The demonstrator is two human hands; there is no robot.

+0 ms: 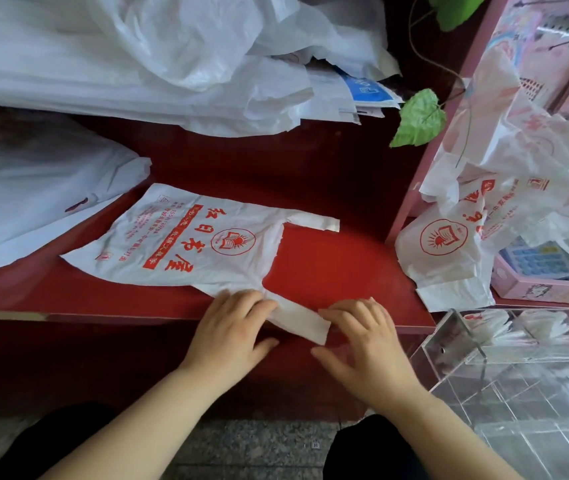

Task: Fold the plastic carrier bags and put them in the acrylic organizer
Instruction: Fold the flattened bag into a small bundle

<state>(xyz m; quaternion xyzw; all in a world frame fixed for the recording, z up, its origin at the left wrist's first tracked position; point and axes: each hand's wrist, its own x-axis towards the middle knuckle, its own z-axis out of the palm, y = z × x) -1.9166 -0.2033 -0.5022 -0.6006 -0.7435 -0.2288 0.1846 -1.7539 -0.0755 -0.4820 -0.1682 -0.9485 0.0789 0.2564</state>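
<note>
In the head view, nearest the camera, two bare forearms reach up from the bottom of the frame over a grey speckled stone floor [259, 441]. The left hand [231, 327] lies low and centre with its fingers straight and close together, pressing flat on the near corner of a white plastic carrier bag with red printed characters and a round book-and-sun emblem [189, 244]. The right hand [362, 337], just to its right, is spread wide with the thumb out; its fingertips rest on the end of the bag's near handle strip [300, 320], and it grips nothing. That strip runs between the two hands at the front edge of the glossy red counter [328, 265]. The bag is laid out flat in the middle of the frame, and its far handle strip [314, 221] points towards the right.

At lower right stands the clear acrylic organizer with divided compartments [518, 393]; white folded bundles [494, 327] show in its upper compartments. Above it, at the right edge, a loose heap of white bags with the same red print [466, 230] spills over a pale pink box [535, 289]. A green leaf [418, 119] hangs at upper right. A crumpled pile of plain white plastic bags [137, 64] fills the upper left, and a large translucent white bag [34, 209] lies at the left edge
</note>
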